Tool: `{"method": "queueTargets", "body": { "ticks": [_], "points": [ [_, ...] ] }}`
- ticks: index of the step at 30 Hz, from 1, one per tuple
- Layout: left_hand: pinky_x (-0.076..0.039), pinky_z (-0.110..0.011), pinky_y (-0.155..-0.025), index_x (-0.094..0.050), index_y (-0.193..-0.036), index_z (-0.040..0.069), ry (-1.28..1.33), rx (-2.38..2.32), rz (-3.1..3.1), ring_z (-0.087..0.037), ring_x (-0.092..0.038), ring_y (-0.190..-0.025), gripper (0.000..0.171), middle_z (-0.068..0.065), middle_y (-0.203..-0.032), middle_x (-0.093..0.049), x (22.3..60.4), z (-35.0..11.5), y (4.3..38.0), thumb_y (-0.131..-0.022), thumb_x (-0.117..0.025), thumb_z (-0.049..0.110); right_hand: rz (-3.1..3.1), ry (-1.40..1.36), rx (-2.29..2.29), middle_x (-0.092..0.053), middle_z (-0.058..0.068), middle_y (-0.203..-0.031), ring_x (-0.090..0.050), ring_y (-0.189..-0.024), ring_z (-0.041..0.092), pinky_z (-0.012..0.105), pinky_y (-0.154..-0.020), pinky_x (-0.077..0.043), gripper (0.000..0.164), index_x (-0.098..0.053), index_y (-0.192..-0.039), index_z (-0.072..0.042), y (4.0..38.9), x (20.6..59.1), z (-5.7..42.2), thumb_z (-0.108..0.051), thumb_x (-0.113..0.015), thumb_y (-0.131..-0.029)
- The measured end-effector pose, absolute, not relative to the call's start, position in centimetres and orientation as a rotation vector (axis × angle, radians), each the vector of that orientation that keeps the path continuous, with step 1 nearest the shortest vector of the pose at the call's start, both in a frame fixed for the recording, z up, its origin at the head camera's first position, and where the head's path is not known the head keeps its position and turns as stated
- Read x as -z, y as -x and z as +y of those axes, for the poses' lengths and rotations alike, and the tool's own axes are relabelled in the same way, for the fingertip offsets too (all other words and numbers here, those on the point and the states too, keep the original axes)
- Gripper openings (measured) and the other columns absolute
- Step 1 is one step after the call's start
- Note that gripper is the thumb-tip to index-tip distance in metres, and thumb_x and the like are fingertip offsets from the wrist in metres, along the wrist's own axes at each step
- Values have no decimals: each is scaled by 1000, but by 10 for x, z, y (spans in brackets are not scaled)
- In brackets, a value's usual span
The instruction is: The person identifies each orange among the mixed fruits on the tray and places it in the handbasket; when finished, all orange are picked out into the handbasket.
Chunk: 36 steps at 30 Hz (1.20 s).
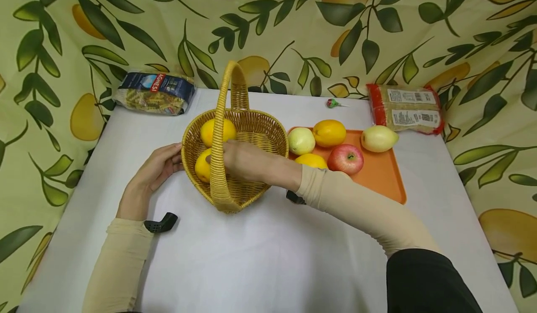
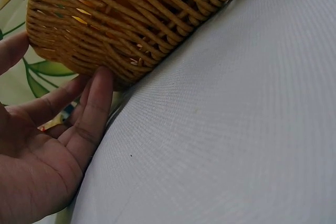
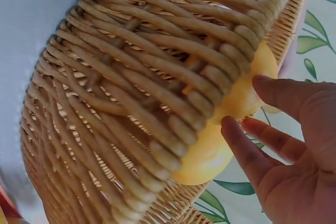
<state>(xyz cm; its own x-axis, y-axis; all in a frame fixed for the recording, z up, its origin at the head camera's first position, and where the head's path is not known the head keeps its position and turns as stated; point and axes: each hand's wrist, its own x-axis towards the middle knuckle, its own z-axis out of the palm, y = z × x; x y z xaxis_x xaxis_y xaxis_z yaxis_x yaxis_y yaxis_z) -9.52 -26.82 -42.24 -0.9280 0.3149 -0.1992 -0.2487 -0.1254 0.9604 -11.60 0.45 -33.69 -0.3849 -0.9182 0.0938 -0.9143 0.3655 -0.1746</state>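
On the table (image 1: 235, 257), the person's left hand (image 1: 161, 164) touches the left side of the wicker basket (image 1: 274, 133), its grip loose. The right hand (image 1: 245, 159), grip unclenched, is beside the near yellow fruit (image 1: 202, 167), which lies with the far yellow fruit (image 1: 207, 131) inside the basket's left part.

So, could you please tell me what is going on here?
A person has their right hand inside a wicker basket, fingers at two yellow fruits lying there. Their left hand touches the basket's outer side. Beside the basket, an orange tray holds a red apple and other fruit.
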Motion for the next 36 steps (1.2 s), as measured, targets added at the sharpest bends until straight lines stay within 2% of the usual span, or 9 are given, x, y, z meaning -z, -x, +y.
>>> {"method": "queueTargets", "body": {
  "ticks": [7, 16, 27, 36],
  "points": [
    [-55, -23, -77, -66, -111, 15, -70, -2117, 1767, -4, -67, -90, 27, 6, -99, -72, 422, -269, 96, -105, -44, 29, 2561, 1848, 264, -69, 6, -98, -63, -88, 20, 27, -79, -52, 32, -60, -132, -8, 117, 339, 12, -14, -48, -103],
    [-56, -23, -76, -67, -111, 14, -78, -2133, 1763, -5, -67, -90, 27, 5, -100, -73, 422, -268, 97, -105, -44, 28, 2461, 1764, 276, -65, 7, -119, -61, -109, 22, 30, -96, -51, 44, -58, -135, -11, 120, 336, 18, -16, -66, -92],
    [-56, -23, -77, -68, -110, 15, -65, -2130, 1760, -5, -68, -90, 27, 6, -100, -73, 421, -268, 97, -105, -46, 29, 2461, 1748, 195, -63, 6, -124, -60, -113, 21, 30, -99, -50, 51, -50, -143, -12, 119, 335, 17, -22, -64, -95],
    [-56, -23, -77, -65, -113, 15, -44, -2105, 1802, -5, -67, -92, 27, 6, -102, -72, 423, -268, 98, -104, -47, 32, 2405, 1696, 203, -56, 6, -137, -53, -127, 22, 33, -108, -45, 56, -46, -146, -15, 121, 334, 18, -21, -65, -93]
  ]
}}
